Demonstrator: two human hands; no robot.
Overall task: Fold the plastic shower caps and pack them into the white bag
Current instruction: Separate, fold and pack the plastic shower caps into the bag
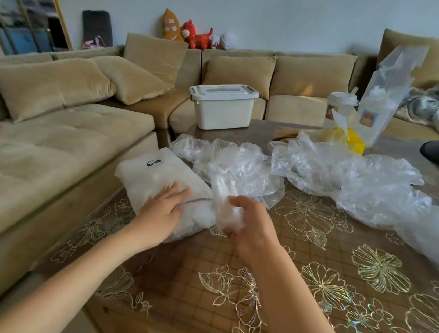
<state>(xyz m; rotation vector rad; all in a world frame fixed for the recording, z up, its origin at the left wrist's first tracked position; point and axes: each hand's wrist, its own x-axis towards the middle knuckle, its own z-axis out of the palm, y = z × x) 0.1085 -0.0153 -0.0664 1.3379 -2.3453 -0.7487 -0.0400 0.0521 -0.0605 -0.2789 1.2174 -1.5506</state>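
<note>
While the white bag (159,183) lies flat near the left edge of the table (225,280), its black logo facing up and its zipped mouth turned toward the person's right, a bunched clear shower cap (227,214) sits right at that mouth; whether any of it is already inside cannot be told, and the bag's filling cannot be made out through its cloudy skin. Further back on the table stands a white storage box (222,107) with its lid shut, and to its right a tall clear plastic bag (387,88) stands upright with something white in it, beside a lidded cup (339,107) and a yellow box (354,143). Loose shower caps (351,182) lie crumpled in heaps across the middle and right of the table. Of the two hands, the left hand (161,209) presses flat on the white bag with straight fingers spread, and the right hand (253,226), just beside it, has its fingers and thumb curled round the bunched cap. Both forearms reach in from the near edge.
</note>
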